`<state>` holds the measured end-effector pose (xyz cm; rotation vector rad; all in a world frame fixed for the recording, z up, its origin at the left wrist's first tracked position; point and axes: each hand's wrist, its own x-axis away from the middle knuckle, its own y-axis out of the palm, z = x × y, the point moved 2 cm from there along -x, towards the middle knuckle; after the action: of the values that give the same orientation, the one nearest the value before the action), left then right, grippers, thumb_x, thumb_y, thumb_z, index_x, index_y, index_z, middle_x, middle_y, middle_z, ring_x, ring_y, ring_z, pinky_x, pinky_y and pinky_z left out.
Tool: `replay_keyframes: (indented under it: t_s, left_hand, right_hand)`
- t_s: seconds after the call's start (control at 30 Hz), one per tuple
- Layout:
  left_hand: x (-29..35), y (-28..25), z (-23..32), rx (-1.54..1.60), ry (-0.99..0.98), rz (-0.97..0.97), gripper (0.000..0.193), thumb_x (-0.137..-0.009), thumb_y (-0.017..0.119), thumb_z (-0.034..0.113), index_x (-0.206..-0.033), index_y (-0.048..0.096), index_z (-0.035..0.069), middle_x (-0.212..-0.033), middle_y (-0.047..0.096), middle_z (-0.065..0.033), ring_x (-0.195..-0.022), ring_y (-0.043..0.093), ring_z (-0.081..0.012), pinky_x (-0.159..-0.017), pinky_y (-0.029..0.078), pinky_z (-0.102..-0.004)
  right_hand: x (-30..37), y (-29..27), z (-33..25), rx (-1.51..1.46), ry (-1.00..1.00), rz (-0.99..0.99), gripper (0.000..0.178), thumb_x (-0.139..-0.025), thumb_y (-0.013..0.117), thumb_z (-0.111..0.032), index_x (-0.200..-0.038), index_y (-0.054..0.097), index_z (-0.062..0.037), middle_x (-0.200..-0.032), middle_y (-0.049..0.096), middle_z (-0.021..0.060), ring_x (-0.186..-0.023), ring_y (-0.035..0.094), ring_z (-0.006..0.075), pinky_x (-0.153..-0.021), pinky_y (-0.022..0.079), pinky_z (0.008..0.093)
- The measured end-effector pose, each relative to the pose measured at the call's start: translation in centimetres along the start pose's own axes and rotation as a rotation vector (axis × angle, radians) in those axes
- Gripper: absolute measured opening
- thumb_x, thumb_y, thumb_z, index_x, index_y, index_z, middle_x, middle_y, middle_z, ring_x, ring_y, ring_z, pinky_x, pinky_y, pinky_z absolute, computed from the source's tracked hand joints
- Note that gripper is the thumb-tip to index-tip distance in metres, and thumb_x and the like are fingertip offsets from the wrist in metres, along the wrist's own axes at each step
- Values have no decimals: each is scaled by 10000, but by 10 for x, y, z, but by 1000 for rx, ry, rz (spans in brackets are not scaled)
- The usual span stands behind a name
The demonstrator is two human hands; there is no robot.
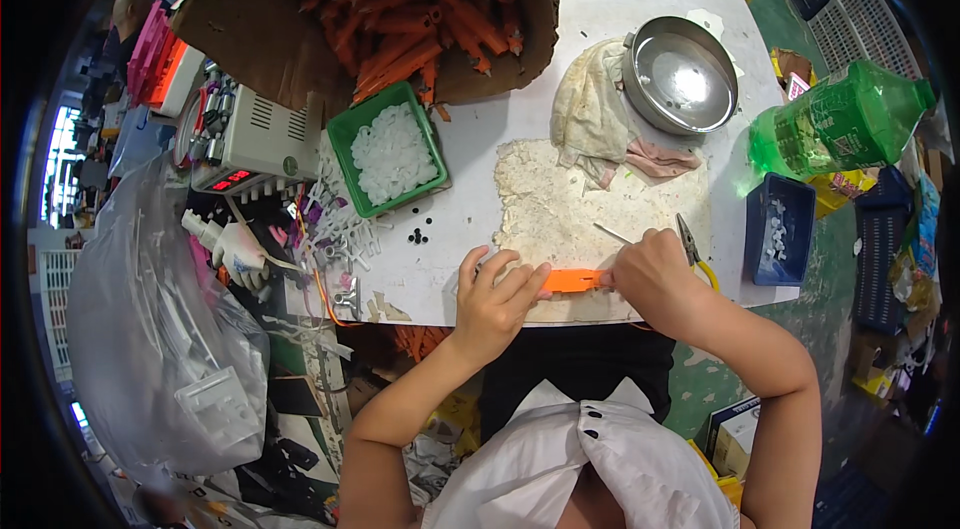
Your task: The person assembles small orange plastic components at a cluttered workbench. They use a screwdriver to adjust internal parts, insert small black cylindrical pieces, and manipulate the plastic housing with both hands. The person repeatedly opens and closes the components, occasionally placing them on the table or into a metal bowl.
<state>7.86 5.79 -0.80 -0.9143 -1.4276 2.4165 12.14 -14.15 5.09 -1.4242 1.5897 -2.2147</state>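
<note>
Head view: left hand (492, 303), right hand (655, 279), both grips around one orange part (573, 281), one bowl (665, 94).

Part (575, 280) at near side of table (592, 4), bowl (688, 114) behind it, bottle (845, 124) right of bowl, tray (405, 195) left

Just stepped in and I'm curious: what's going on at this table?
A person holds an orange piece at the table's near edge, left hand at its left end, right hand at its right. A thin rod pokes out by the right hand. Farther off are a green tray of white bits and a cardboard box of orange parts.
</note>
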Motion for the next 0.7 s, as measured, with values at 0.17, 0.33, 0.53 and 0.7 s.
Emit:
replay_keyframes:
  t_s: [0.17, 0.33, 0.53, 0.7]
  left_hand:
    - [0, 4, 0, 4, -1, 0, 394, -691, 764, 172, -1076, 701, 117, -908, 629, 5, -979, 557, -205, -977, 333, -464]
    - [3, 5, 0, -11, -8, 39, 366, -706, 764, 167, -1064, 704, 117, -878, 622, 11, -938, 559, -179, -980, 333, -464]
    - [3, 8, 2, -25, 5, 109, 339, -712, 764, 181, -1042, 711, 122, -845, 612, 18, -890, 554, -176, -980, 336, -463]
    - [4, 10, 0, -45, 32, 136, 286, -738, 752, 196, -1010, 720, 113, -796, 587, 13, -849, 559, -168, -973, 341, -457]
  right_hand:
    - [-11, 6, 3, -41, -35, -15, 32, -723, 659, -118, -702, 679, -132, -693, 651, 51, -702, 667, 212, -593, 442, 319]
    - [-12, 3, 4, -4, -37, 154, 168, -753, 696, -262, -666, 685, -119, -667, 655, 61, -682, 667, 221, -583, 444, 330]
    - [-33, -37, -8, -133, -72, 223, 346, -634, 804, -425, -724, 728, -99, -739, 696, 72, -711, 691, 211, -596, 490, 324]
    - [-63, -30, -24, 11, -1, 102, 428, -585, 845, -453, -820, 741, -112, -814, 704, 22, -759, 687, 173, -573, 519, 337]
